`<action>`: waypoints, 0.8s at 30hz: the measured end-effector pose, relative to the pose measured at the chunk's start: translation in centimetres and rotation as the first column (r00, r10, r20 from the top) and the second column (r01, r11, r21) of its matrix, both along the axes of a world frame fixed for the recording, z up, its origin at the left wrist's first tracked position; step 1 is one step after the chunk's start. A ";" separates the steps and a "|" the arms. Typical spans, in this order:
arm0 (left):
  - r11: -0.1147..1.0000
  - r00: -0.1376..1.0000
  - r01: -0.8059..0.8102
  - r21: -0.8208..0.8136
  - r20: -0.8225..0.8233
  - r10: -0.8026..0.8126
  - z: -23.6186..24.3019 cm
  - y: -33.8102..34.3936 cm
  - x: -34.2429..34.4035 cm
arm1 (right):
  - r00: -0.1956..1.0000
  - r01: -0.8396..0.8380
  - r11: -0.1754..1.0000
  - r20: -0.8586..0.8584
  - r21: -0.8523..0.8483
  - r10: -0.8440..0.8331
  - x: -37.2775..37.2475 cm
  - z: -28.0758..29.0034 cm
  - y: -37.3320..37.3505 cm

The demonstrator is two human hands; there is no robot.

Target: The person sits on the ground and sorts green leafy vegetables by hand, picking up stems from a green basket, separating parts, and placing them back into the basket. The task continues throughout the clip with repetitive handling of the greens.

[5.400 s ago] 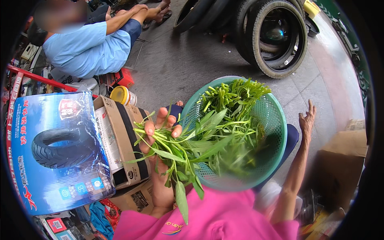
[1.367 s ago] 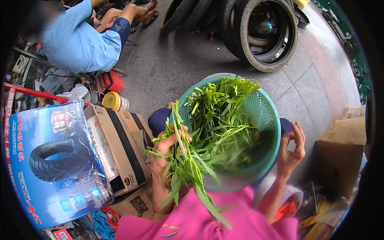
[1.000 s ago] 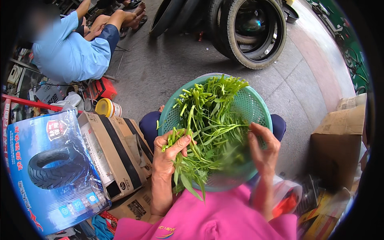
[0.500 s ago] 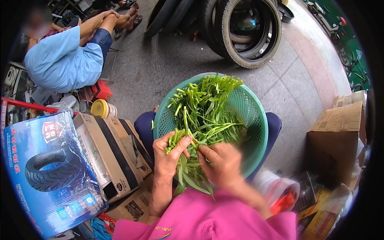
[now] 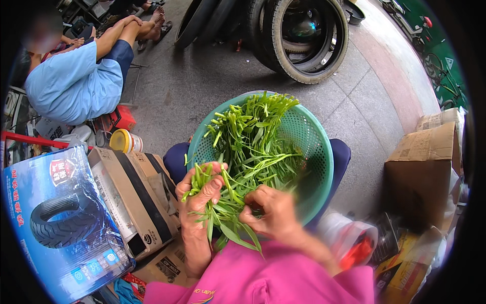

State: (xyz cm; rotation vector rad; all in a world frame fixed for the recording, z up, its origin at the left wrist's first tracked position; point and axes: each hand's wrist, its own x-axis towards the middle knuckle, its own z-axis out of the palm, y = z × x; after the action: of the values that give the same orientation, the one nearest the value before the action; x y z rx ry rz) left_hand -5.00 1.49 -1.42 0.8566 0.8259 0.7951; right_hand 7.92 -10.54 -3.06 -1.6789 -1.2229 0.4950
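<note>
My left hand (image 5: 196,205) is closed around a bunch of water spinach (image 5: 201,177), its cut stems poking up past the thumb and its leaves hanging down over my front. Beside the hanging leaves, my right hand (image 5: 276,212) is bent into a pinch. Its fingertips are close against the leaves, but what lies between them is hidden. Under both hands a green plastic colander (image 5: 320,152) rests between my knees. A larger heap of water spinach (image 5: 250,129) fills its left and middle, stem ends toward the upper left.
At left lie a blue tyre box (image 5: 61,223) and brown cartons (image 5: 136,187), with a yellow-lidded tub (image 5: 124,141) beyond. Tyres (image 5: 309,66) stand ahead on the paving. A seated person in a light blue shirt (image 5: 71,83) is upper left. At right are a carton (image 5: 422,172) and plastic bags (image 5: 349,240).
My left hand has shifted left with its bunch and turned slightly. My right hand has come down from the stems to beside the hanging leaves. The whole view has swung a little.
</note>
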 end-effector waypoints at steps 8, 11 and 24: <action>0.977 0.954 0.197 -0.083 0.244 -0.172 -2.0 -0.7 -0.6 | 0.996 0.085 0.995 -0.022 0.050 -0.084 -0.2 -0.4 -0.1; 0.965 0.840 0.260 0.025 0.487 -0.239 -3.7 -0.5 -0.4 | 0.961 0.127 0.992 -0.250 0.023 -0.117 0.3 -0.1 0.1; 0.956 0.846 0.293 0.004 0.464 -0.262 -3.0 0.7 -2.6 | 0.339 0.354 0.929 -0.911 -0.108 -0.236 4.0 0.1 -2.8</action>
State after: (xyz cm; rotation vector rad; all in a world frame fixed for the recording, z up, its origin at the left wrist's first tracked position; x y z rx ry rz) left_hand -7.58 2.19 -4.41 0.6675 0.2930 0.6692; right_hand 11.90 -13.32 -3.00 -1.1313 -0.0729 0.9372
